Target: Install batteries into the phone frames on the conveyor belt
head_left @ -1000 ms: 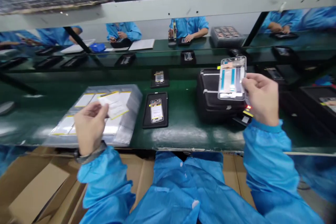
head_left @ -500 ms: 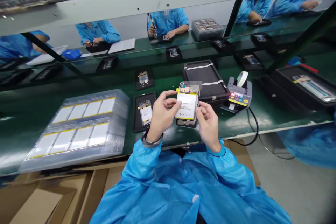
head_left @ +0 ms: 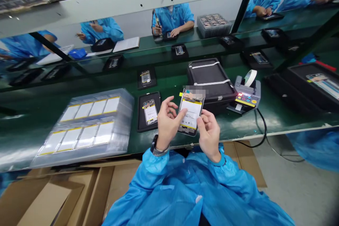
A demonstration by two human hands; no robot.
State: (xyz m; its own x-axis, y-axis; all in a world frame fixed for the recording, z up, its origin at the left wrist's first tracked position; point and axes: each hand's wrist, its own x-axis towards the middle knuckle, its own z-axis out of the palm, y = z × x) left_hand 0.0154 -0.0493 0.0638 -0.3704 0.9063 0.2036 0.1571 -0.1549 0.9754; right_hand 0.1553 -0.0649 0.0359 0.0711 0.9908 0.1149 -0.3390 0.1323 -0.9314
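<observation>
1. Near centre, above the desk (head_left: 39,107): one right hand (head_left: 209,130), grip clasping one phone frame (head_left: 187,95).
2. One left hand (head_left: 168,122): grip loose, thumb on the frame's one battery (head_left: 192,107).
3. Left: eight white packs (head_left: 102,134), one clear tray (head_left: 122,127).
4. Farther: two black trays (head_left: 141,122), two phones (head_left: 150,114).

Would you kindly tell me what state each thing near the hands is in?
Phone frame: held in the right hand
Battery: on the phone frame, touched by left hand
Plastic tray stack: eight white cells showing on top
Black tray: loaded, lying flat
Tape dispenser: lit
</observation>
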